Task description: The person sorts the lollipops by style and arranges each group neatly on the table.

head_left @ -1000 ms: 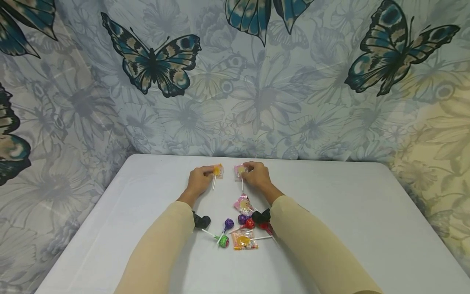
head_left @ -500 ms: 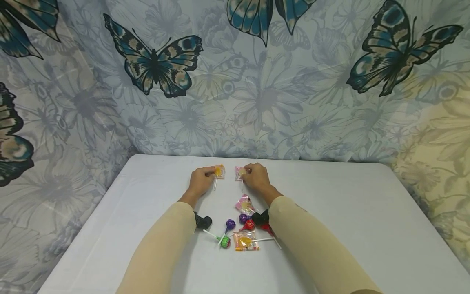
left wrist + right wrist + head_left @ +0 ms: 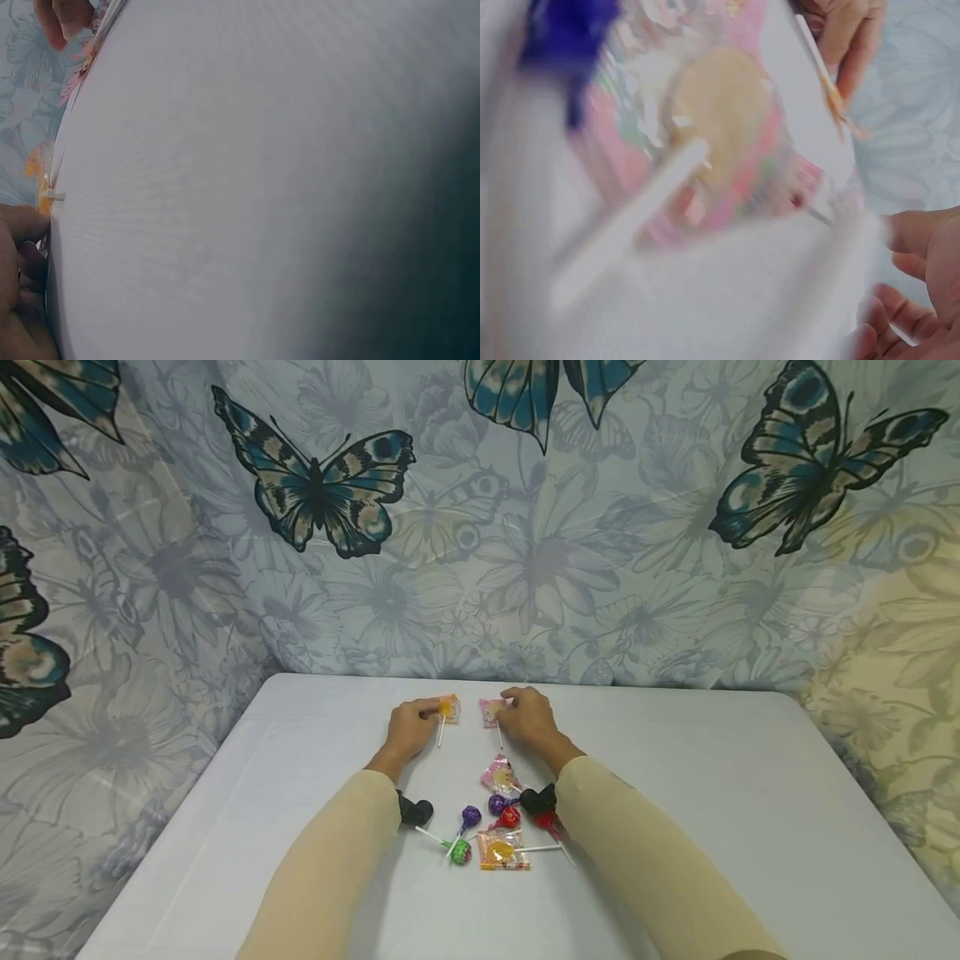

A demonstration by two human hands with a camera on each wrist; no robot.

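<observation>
Left hand (image 3: 411,727): I pinch the edge of the orange-wrapped lollipop (image 3: 447,707) near the far side of the worktop (image 3: 675,760); the crinkly wrapper could cling to my fingertips and twist its stick askew as I let go
Right hand (image 3: 528,718): my fingers bend at the edge of the pink-wrapped lollipop (image 3: 490,714), level with the orange one; I cannot tell whether they grip it, and a loose hold could let it slide
Pink stick: it points at the nearer pink lollipop (image 3: 500,775), so a tug towards me could shove that one into the others
Right sleeve (image 3: 637,852): with the black wrist piece (image 3: 538,800) so close to the red lollipop (image 3: 510,817), a low backward sweep could snag a stick
Green lollipop (image 3: 461,852): its stick lies near my left wrist, easily knocked
</observation>
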